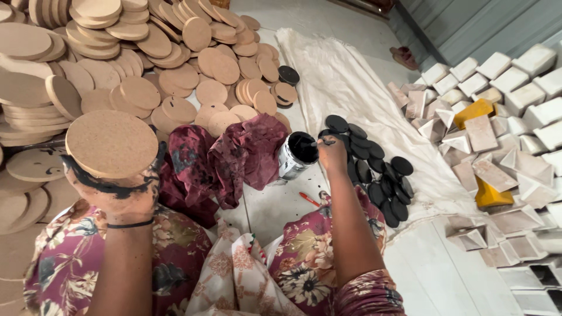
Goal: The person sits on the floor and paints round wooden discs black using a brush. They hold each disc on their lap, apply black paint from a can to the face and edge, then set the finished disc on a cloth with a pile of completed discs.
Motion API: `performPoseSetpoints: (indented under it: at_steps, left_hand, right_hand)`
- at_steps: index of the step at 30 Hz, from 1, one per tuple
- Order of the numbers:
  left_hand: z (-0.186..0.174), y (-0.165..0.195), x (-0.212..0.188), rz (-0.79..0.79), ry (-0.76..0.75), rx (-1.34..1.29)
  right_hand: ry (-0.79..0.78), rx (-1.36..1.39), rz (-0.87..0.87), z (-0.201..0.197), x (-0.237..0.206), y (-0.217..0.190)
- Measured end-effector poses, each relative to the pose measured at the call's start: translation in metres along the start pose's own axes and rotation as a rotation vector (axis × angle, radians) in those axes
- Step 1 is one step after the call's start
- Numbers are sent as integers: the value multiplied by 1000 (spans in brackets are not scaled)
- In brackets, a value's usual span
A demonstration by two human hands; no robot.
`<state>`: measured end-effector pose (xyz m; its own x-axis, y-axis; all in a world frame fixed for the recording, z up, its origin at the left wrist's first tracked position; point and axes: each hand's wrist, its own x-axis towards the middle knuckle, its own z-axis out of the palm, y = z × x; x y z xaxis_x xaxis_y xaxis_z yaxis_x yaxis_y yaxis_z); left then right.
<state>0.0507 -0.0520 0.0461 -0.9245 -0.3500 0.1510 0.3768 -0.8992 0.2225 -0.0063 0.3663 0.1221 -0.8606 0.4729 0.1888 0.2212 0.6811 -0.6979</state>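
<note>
Left hand point(126, 196) fingers curl around a round wooden disc point(111, 144); right hand point(332, 153) fingers pinch a brush over the paint can point(297, 155).

tan round disc point(111, 143), black painted discs point(374, 169), maroon cloth point(228, 155), floral dress point(70, 263)

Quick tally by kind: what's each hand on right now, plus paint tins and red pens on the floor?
Stack of round discs in left hand: 1
Brush at right hand: 1
Paint tin: 1
Red pen: 1
Total: 4
</note>
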Motion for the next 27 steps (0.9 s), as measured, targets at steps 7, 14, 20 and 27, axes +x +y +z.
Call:
performPoseSetpoints:
  at_steps: [7, 14, 20, 27]
  left_hand:
    - [-5, -3, -9, -37, 3, 60]
    - [-29, -9, -9, -219, 134, 167]
    - [-55, -3, -2, -261, 191, 255]
    - [-43, -6, -3, -281, 228, 514]
  right_hand:
    - [82, -9, -66, 10, 0, 23]
    - [-82, -164, 152, 18, 6, 39]
    - [-45, -289, -27, 41, 14, 65]
    - [-254, -20, -13, 68, 27, 84]
